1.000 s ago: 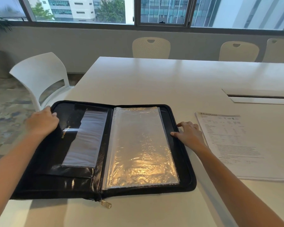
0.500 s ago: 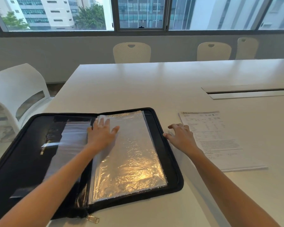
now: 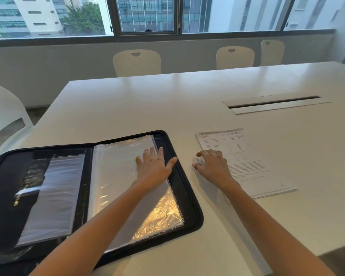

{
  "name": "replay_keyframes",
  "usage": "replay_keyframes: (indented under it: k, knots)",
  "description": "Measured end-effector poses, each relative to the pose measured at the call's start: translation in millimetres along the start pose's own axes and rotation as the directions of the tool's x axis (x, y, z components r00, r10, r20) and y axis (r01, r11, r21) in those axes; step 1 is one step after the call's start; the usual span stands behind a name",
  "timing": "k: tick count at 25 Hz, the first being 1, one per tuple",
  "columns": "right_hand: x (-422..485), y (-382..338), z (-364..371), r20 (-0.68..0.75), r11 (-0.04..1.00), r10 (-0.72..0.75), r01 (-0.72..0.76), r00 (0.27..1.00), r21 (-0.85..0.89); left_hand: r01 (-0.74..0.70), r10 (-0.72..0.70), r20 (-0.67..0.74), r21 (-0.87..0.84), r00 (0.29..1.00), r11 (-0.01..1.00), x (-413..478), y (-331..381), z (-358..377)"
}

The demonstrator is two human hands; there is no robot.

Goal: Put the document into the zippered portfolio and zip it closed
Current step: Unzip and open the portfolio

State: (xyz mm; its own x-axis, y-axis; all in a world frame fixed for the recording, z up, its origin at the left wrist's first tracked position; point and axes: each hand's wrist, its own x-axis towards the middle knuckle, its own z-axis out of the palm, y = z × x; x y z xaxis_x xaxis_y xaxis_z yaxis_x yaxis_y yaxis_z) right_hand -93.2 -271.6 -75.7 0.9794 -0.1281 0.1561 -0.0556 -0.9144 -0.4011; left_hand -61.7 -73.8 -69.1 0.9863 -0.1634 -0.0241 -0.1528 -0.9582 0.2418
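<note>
Portfolio [image 3: 189, 198] lies open near the table [image 3: 167, 104] edge; left hand [image 3: 154, 166] flat on its sleeves, right hand [image 3: 213, 166] loose, touching the document [image 3: 253, 164] edge.

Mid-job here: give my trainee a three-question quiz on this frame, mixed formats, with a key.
1. True or false: the document is already inside the portfolio.
2. Which hand lies flat on the clear sleeves? A left hand B right hand
3. Fill in: the portfolio lies ____ on the table.

Key: 1 false; it lies on the table, under the right hand's fingers. 2 A. 3 open.
</note>
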Motion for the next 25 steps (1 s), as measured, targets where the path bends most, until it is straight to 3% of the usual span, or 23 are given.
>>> replay_keyframes:
  k: [9, 15, 21, 25]
  knots:
    - [6, 50, -36, -0.029, 0.984, 0.160, -0.162, 0.987, -0.074, -0.102, 0.100, 0.024, 0.099, 0.995, 0.990, 22, 81, 26]
    - [14, 101, -62, -0.049, 0.892, 0.402, -0.403, 0.914, -0.204, -0.183, 0.178, 0.101, 0.036, 0.979, 0.982, 24, 109, 34]
    - [16, 136, -69, -0.036, 0.817, 0.548, -0.544, 0.836, -0.192, -0.185, 0.184, 0.105, 0.002, 0.977, 0.983, 23, 118, 36]
    - [32, 143, -81, 0.077, 0.805, 0.592, -0.587, 0.802, -0.085, -0.163, 0.162, 0.152, -0.008, 0.975, 0.987, 21, 120, 36]
